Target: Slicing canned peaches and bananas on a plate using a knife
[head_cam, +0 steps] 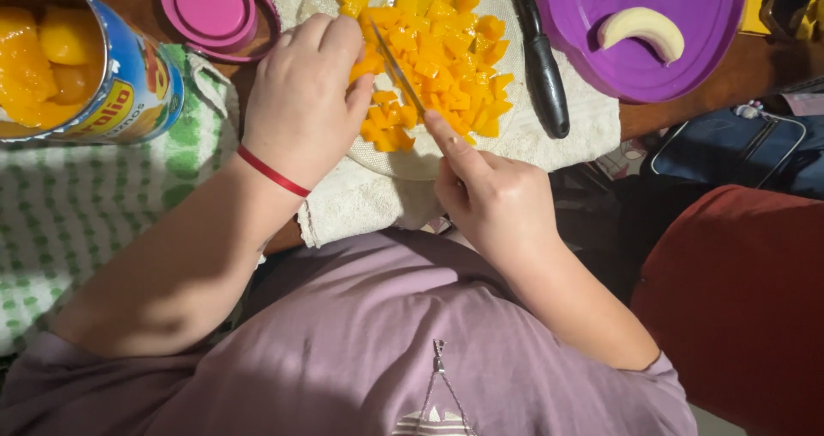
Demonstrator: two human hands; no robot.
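Diced orange peach pieces (446,50) lie heaped on a pale round cutting board (412,157) set on a white towel (584,127). My right hand (493,196) is closed around a knife (399,71), index finger along the spine, its blade slanting up-left through the pieces. My left hand (300,101), with a red band at the wrist, rests curled at the board's left edge, fingertips on a peach piece beside the blade.
An opened can of peach halves (77,58) lies at far left on a green-and-white cloth (69,221). A pink lid (215,11) sits above my left hand. A black-handled tool (541,58) lies right of the board, beside a purple plate (704,15) holding a banana piece (644,28).
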